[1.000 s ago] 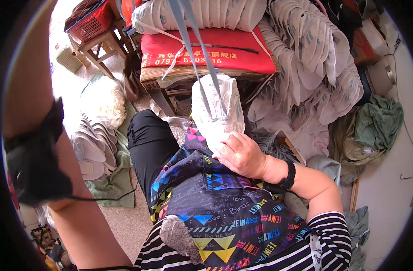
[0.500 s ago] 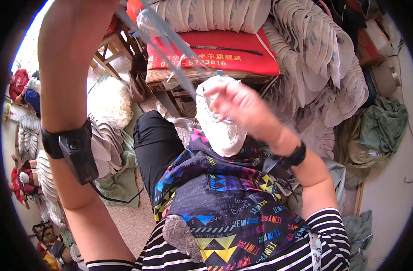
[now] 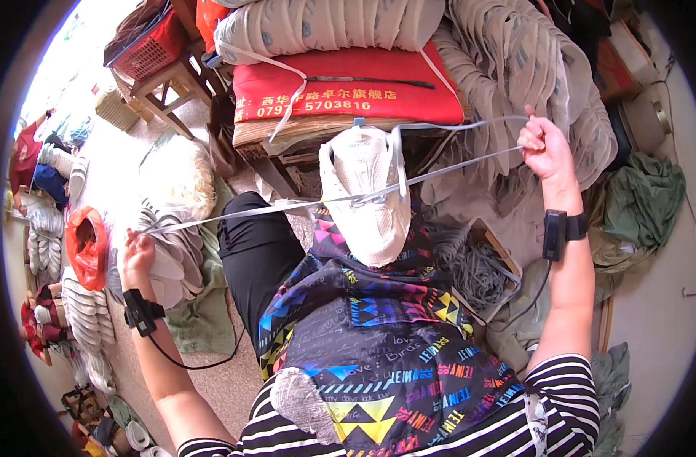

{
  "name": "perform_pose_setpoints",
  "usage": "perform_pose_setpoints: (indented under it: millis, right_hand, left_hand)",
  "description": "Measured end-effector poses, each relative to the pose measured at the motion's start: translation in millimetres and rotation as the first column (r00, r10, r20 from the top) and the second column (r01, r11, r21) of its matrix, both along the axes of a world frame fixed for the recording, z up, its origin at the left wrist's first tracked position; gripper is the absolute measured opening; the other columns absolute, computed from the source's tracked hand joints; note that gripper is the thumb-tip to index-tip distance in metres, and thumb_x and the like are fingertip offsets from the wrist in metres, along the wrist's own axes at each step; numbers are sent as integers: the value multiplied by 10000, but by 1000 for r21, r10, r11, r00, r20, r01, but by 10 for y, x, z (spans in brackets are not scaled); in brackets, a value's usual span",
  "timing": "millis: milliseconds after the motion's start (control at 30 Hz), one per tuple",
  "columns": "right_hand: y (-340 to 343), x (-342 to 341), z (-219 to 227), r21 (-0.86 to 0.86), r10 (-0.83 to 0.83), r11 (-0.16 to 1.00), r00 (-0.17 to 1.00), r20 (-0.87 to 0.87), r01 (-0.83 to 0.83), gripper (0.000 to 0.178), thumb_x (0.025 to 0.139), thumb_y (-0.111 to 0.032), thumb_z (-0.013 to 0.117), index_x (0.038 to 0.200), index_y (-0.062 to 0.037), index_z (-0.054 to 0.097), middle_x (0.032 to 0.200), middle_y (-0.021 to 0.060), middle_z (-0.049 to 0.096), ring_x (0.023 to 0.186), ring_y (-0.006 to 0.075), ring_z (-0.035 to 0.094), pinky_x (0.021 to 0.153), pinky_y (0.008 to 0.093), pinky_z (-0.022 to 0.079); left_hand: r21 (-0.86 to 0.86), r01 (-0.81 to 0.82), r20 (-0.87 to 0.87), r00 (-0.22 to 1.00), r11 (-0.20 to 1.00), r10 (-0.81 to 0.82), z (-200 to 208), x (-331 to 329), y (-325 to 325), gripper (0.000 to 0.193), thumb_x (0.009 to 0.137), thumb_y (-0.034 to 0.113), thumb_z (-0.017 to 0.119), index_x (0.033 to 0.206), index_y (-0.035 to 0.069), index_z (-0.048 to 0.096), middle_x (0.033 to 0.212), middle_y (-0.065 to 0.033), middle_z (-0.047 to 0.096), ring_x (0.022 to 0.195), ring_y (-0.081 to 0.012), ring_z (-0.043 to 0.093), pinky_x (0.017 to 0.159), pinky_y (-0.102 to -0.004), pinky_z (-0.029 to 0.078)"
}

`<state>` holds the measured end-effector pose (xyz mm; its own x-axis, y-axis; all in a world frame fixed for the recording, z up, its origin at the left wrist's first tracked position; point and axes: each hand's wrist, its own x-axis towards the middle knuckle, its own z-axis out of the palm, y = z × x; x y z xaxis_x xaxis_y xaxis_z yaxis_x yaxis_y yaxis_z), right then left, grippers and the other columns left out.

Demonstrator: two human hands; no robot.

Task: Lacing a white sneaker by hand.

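A white shoe upper (image 3: 369, 232) rests at my lap against the table edge, its opening away from me. A long grey shoelace (image 3: 458, 167) runs through the middle of it and stretches nearly straight out to both sides. At the far left, my left hand (image 3: 138, 255) is closed on one end of the lace. My right hand (image 3: 544, 146), raised on the right, pinches the lace too, with a second strand looping from its fingers back to the top of the shoe. Both hands are well apart from the shoe.
Ahead stands a low wooden table with a red cover (image 3: 348, 72), bearing a thin dark tool (image 3: 371, 81) and a row of stacked uppers (image 3: 325, 30). More uppers (image 3: 515, 91) pile at right. Beside my lap sits a box of grey laces (image 3: 477, 270). An orange bag (image 3: 86, 247) lies left.
My left hand has come down from the upper left to the far left. My right hand has moved from the shoe out to the right, and the lace is now drawn tight across.
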<state>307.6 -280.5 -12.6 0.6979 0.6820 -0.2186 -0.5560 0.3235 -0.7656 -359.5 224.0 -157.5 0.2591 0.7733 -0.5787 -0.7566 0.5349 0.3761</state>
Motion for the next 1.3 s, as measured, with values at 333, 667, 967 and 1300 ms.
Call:
perform_pose_setpoints:
  millis: [333,667,967,1300]
  right_hand:
    - [-1863,1743,380,-139,-350,929,936,-30,342,180,949,15,431,1092,15,539,657,25,458,463,106,366,445,243,349]
    - [-2146,1410,27,-448,-345,448,611,712,774,226,874,-104,579,1068,-21,660,650,-47,493,519,33,357,413,219,244]
    - [344,-1504,-450,-461,285,888,781,555,3,235,995,-150,493,1202,-38,483,999,101,689,665,74,596,504,186,433]
    - [685,-1943,-620,-575,542,798,633,553,-180,131,949,-146,606,927,-17,616,763,-37,591,705,37,548,647,218,461]
  left_hand:
    - [-74,180,112,979,981,-171,-456,-2071,880,134,949,117,522,898,67,635,696,-34,539,601,-179,498,580,-298,430]
    - [156,141,-853,518,978,61,-579,-1955,589,292,943,202,499,1209,143,607,912,-11,620,645,-122,523,498,-317,428]
    - [404,855,-856,479,326,-194,730,2379,-2146,235,1020,176,461,1129,49,625,862,18,607,655,-58,477,610,-213,428]
    - [417,885,-733,461,206,-499,452,2884,-2779,283,1027,275,478,963,37,616,758,25,564,595,-31,467,530,-192,377]
